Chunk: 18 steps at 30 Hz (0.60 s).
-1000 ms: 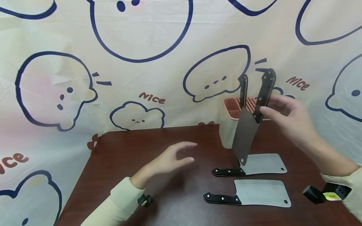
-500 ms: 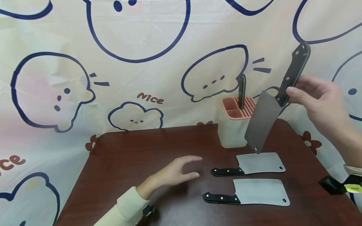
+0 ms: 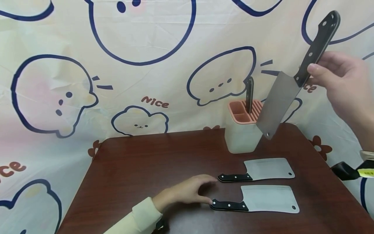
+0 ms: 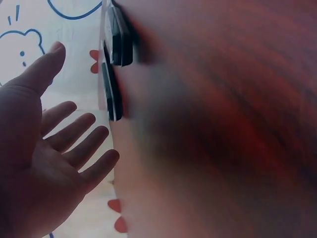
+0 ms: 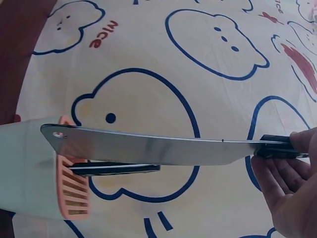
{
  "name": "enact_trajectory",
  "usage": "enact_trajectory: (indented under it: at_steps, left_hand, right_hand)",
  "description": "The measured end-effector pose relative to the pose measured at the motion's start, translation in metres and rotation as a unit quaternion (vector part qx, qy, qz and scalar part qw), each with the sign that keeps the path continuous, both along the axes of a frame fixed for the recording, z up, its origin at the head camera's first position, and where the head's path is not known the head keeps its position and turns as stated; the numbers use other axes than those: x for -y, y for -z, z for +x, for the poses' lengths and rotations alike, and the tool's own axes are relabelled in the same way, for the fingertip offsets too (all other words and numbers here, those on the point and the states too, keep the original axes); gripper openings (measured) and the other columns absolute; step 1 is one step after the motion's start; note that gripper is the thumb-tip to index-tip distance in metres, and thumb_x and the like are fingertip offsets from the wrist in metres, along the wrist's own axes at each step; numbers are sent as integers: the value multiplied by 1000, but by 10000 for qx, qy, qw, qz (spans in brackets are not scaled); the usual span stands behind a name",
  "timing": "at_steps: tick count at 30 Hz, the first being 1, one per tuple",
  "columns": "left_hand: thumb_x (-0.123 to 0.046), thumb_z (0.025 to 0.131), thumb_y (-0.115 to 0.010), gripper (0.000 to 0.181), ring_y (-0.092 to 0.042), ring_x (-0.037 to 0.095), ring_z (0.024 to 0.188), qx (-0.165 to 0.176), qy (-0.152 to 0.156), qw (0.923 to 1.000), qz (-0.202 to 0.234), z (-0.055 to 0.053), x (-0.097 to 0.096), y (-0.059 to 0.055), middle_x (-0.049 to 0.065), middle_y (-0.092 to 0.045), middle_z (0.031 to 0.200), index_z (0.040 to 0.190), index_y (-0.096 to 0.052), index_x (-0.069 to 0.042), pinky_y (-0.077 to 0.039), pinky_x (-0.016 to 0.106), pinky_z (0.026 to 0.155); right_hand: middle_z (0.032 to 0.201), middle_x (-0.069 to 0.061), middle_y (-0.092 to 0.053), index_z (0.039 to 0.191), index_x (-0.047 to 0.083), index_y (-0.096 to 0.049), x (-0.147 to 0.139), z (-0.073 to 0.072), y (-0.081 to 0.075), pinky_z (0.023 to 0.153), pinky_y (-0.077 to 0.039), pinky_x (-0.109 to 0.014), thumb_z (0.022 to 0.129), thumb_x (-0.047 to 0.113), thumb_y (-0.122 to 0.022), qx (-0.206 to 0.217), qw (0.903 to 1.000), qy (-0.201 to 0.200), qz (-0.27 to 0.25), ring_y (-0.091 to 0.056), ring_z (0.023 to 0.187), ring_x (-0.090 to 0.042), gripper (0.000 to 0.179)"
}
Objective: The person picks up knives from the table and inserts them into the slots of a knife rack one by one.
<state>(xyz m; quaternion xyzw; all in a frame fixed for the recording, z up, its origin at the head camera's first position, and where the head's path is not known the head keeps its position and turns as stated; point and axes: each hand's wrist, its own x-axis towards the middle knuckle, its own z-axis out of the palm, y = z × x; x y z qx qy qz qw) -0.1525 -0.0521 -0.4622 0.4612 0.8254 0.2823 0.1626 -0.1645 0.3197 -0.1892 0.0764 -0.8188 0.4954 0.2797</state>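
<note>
My right hand (image 3: 344, 83) pinches the black handle of a cleaver (image 3: 277, 104), holding it in the air at the right with its blade slanting down and left. In the right wrist view the blade (image 5: 163, 147) reaches across to the knife holder's slotted top. My left hand (image 3: 191, 191) is low over the table, fingers extended and thumb apart, with the fingertips right at the handle ends of two cleavers. The farther cleaver (image 3: 268, 169) and the nearer cleaver (image 3: 270, 199) lie flat, blades to the right. The left wrist view shows the left palm (image 4: 54, 163) with nothing in it.
A pale knife holder (image 3: 241, 139) with a pink slotted top stands at the table's back right. One black-handled knife (image 3: 249, 94) stands upright in it. The brown table (image 3: 140, 162) ends at a printed cloth backdrop (image 3: 163, 81).
My right hand has lifted the cleaver up and to the right, away from the table. My left hand has moved right and nearer, up to the handles of the lying cleavers.
</note>
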Motion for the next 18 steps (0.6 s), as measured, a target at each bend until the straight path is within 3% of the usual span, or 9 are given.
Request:
enact_trajectory:
  at_steps: [4, 8, 18]
  left_hand:
    - [-33, 90, -79, 63, -50, 12, 133, -141, 12, 9999, 72, 3, -10, 9, 2, -59, 141, 143, -56, -8, -39, 29, 113]
    - [-39, 90, -79, 59, -52, 8, 129, -417, 119, 9990, -57, 7, -20, 16, -1, -62, 135, 138, -60, -11, -40, 26, 110]
    - [-51, 85, -80, 56, -55, 3, 113, -929, 90, 9944, -495, 11, -35, 27, -10, -64, 122, 131, -67, -21, -44, 22, 99]
  right_hand:
    - [114, 8, -68, 139, 13, -61, 2, -7, -4, 104, -44, -18, 104, 16, -59, 82, 9998, 193, -61, -68, 96, -3, 35]
    - [117, 10, -66, 142, 16, -59, 4, -15, -7, 120, -30, -31, 104, 20, -59, 213, 9991, 366, -103, -66, 96, 2, 38]
    - [121, 7, -66, 144, 18, -57, 5, -37, -11, 123, -23, -35, 104, 24, -60, 450, 9978, 377, -310, -66, 100, 3, 41]
